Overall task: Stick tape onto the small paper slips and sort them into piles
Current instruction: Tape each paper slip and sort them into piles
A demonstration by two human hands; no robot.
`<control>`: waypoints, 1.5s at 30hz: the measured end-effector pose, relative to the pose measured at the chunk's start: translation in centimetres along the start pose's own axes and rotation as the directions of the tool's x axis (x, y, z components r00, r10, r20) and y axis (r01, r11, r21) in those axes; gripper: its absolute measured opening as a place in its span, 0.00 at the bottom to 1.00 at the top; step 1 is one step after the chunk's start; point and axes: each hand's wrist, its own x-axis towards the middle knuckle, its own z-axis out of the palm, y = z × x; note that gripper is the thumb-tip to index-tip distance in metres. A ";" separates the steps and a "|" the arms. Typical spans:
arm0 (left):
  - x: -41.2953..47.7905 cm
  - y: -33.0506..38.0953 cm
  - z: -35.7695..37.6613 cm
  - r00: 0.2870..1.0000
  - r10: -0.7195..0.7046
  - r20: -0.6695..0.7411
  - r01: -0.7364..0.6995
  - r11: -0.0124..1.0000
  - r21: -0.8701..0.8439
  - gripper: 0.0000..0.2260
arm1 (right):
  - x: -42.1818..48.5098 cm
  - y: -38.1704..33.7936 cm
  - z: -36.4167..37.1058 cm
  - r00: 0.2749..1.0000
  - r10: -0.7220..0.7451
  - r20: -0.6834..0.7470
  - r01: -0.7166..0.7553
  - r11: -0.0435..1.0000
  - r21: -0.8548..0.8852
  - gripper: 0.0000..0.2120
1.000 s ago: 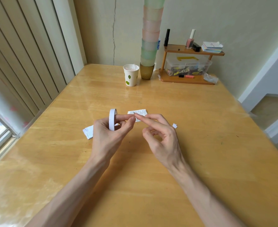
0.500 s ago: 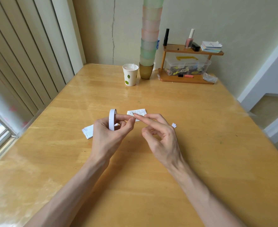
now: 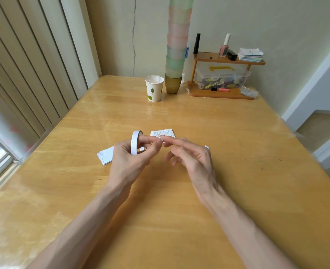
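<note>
Step in hand: getting a piece of tape off the roll (image 3: 136, 142), before any sticking.

- Left hand (image 3: 128, 164) grips the roll upright, above the counter (image 3: 257, 162). Its fingers are curled round the band, and thumb and forefinger reach out to the right of the roll.
- Right hand (image 3: 194, 159) is just right of the roll. The index finger is stretched out, its tip touching the left fingertips, and the other fingers are loosely bent.
- A tiny whitish bit shows where the fingertips meet, likely the tape end. I cannot tell whether the right hand is pinching it or only touching it.
- Printed slip (image 3: 163, 133) lies flat on the counter just behind and right of the roll, partly hidden by the fingertips. No hand is on it.
- Pile (image 3: 105, 155) of white slips lies on the counter left of the roll, below it in the picture, partly behind the left hand.
- Scrap (image 3: 206, 147) lies well right of the roll, past the right hand's knuckles.
- Cup (image 3: 154, 90) and rack (image 3: 221, 93) stand far behind the roll and are not in play.

Progress, as a judgement: early in this cycle. No tape is visible on the printed slip, and only the one pile shows.

The next move calls for:
- a firm pinch on the tape end;
- a short pull to the right away from the roll, with the left hand holding the roll steady;
- tearing off the piece;
- bringing it down onto the printed slip behind the roll and pressing it flat;
- moving that slip to a pile.
</note>
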 end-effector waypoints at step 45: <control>0.1 0.2 0.2 0.998 -0.070 -0.008 0.069 0.996 -0.060 0.08 | 0.0 1.0 0.2 0.985 -0.172 -0.009 0.163 0.946 -0.280 0.22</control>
